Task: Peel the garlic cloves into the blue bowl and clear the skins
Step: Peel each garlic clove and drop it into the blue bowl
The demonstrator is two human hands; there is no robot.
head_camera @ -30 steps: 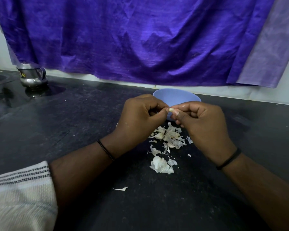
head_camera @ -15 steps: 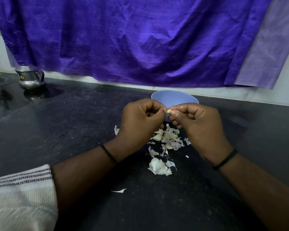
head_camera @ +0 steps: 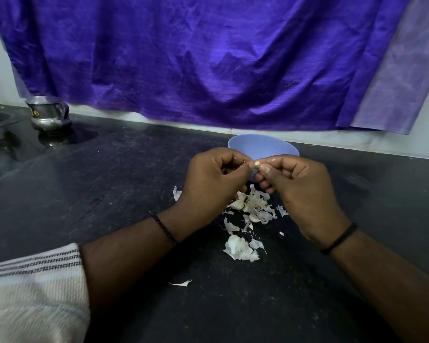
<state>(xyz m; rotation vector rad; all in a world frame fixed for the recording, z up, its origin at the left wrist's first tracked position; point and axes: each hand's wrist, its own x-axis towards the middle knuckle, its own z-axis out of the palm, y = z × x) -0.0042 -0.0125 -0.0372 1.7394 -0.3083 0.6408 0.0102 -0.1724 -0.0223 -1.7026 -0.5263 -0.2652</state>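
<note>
Fingers of both hands curl inward and meet over a black countertop, the thumb and fingertips of the right hand pinching a small garlic clove whose pale tip shows between the two hands. The left hand closes against the same clove from the left, its thumb tip touching it. Just beyond the knuckles stands the blue bowl, its contents hidden from this angle. A loose heap of garlic skins lies on the counter below and nearer than the hands, with a larger clump nearer still and a single scrap at near left. A steel jug stands at far left beneath a hanging purple cloth.
</note>
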